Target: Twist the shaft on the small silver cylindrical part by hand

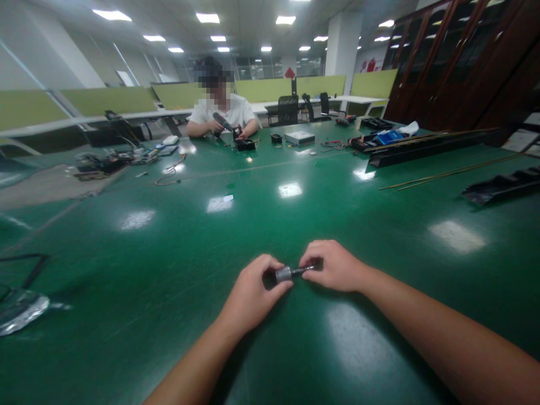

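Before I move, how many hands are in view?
4: left hand at the wide end of the small tool, right hand at its thin end, and the co-worker's two hands, partly hidden, across the table.

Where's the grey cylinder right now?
Head view, below and just right of centre: the grey cylinder is in the left hand, over the green table, with the right hand at the slim shaft beside it.

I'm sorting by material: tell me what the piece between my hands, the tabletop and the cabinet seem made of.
Held piece: probably metal, dull grey end, glinting shaft. Tabletop: apparently a glossy green coating, mirroring ceiling lights; base unclear. Cabinet: likely varnished wood, dark reddish-brown, with a sheen.
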A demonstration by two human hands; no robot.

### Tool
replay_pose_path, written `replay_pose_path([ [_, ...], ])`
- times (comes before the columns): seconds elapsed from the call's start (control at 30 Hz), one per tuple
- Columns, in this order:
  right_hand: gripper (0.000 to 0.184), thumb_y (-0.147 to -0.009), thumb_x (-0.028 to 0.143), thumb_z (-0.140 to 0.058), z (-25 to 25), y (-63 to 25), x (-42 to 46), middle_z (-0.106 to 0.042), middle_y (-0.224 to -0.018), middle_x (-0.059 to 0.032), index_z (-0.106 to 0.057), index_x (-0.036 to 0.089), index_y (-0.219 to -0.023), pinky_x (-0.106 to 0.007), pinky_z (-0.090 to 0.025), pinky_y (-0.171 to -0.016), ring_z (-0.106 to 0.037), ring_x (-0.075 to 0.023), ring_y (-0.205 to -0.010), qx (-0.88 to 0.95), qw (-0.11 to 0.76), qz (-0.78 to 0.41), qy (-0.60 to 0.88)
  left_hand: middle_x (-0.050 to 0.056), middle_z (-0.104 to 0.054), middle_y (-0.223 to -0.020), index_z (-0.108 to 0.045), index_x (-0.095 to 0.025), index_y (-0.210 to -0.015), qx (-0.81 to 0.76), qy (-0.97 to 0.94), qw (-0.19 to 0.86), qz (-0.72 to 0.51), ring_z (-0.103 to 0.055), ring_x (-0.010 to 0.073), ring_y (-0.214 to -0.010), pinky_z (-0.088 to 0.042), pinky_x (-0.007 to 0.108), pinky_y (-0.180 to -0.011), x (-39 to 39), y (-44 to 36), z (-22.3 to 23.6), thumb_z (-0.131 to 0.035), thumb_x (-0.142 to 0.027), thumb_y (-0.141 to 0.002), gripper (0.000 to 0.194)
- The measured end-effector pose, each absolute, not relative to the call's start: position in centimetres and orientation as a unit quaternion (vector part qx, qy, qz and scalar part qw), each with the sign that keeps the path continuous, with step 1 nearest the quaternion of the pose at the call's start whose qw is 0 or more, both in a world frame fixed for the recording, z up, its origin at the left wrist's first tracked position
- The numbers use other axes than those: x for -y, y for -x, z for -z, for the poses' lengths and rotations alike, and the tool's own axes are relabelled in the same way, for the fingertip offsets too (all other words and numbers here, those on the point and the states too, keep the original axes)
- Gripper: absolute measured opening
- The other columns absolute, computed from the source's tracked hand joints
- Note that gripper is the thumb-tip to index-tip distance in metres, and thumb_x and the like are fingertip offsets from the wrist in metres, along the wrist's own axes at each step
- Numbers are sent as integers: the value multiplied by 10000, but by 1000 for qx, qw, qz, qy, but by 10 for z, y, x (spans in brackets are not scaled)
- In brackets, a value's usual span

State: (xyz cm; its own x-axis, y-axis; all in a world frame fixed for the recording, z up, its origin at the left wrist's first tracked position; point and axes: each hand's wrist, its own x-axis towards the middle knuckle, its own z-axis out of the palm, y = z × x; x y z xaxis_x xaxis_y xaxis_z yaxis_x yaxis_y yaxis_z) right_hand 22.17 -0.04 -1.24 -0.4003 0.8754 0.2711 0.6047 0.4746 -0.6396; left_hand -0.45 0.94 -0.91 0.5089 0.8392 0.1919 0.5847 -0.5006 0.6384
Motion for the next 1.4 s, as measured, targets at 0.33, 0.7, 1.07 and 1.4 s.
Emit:
replay_pose_path([
  [0.33,80,-729,157,-720,12,-228,-1,-667,-741,-13,-730,169,-808,-251,-432,-682,-593,-134,-695,812,279,-222,462,7,-648,-934,-619,-208,-914,-423,-833,252,-252,-605,195,-878,-459,303,-778,-10,6,10,-735,-260,-788,179],
  [0.7,91,-701,165,-739,8,-239,-3,-663,-736,-8,-743,182,-790,-248,-425,-645,-589,-133,-684,809,258,-214,482,23,-654,-939,-613,-204,-908,-423,-830,259,-254,-607,209,-877,-471,325,-784,-8,6,7,-718,-271,-795,168],
  [1.07,91,-697,189,-742,8,-257,-7,-660,-749,-7,-748,175,-787,-236,-450,-613,-604,-127,-670,775,259,-284,502,25,-664,-940,-623,-197,-908,-427,-831,257,-249,-615,206,-874,-472,323,-783,-8,8,7,-727,-263,-791,169],
  [1.4,90,-744,212,-746,8,-246,-6,-672,-761,-13,-759,188,-829,-249,-423,-641,-603,-132,-697,798,252,-267,477,29,-665,-939,-617,-197,-899,-426,-831,255,-250,-617,211,-871,-475,320,-775,-8,4,6,-725,-265,-785,171],
])
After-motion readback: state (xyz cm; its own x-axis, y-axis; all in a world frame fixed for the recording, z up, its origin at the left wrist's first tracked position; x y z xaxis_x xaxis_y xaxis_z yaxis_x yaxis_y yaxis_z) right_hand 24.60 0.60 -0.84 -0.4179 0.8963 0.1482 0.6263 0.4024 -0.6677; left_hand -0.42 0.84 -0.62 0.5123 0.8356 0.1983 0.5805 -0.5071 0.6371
